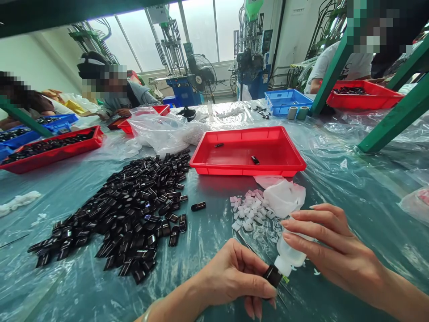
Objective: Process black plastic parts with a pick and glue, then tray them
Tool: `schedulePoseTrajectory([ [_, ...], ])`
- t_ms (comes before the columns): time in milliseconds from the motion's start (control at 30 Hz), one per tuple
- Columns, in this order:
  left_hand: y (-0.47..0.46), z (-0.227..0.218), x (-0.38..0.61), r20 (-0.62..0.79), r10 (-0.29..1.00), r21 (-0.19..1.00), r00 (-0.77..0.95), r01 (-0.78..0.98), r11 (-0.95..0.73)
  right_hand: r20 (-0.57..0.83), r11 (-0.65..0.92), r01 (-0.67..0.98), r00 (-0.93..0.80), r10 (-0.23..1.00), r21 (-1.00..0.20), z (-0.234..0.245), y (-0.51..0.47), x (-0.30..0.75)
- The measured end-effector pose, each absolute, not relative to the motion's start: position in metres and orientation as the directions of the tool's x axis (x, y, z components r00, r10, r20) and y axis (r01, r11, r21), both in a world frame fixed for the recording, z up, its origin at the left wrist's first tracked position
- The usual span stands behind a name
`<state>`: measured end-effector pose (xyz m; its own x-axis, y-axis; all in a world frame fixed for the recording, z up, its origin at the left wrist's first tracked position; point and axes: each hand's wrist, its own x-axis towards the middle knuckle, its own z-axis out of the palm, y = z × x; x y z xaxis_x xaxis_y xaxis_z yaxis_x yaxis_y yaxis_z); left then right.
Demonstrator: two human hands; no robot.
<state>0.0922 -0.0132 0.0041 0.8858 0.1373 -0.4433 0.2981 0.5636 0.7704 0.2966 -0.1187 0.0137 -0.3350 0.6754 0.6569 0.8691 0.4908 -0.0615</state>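
Note:
My left hand [234, 275] pinches a small black plastic part [272, 275] near the table's front edge. My right hand [330, 243] grips a small translucent squeeze bottle [290, 256], tilted so that its nozzle touches the black part. A large heap of the same black parts [130, 205] lies to the left. Several small white pieces [248, 209] lie just beyond my hands, next to a white plastic bag [284, 197]. One loose black part [198, 206] lies between the heap and the white pieces.
A red tray [248, 169] with two black parts stands in the middle. Other red trays [50, 154] and a blue tray [288, 100] stand further off. Clear plastic sheeting [368, 188] covers the table. Green frame legs [395, 118] slant at right. Other people sit at the far side.

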Motion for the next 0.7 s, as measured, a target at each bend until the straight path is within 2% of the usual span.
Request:
schedulePoseTrajectory([
  [700,-0.0159,0.0022,0.0935,-0.480,0.160,0.765,0.863,0.322,0.557,0.669,0.398,0.915,-0.252,0.699,-0.071,0.0083,-0.1220,0.2884],
])
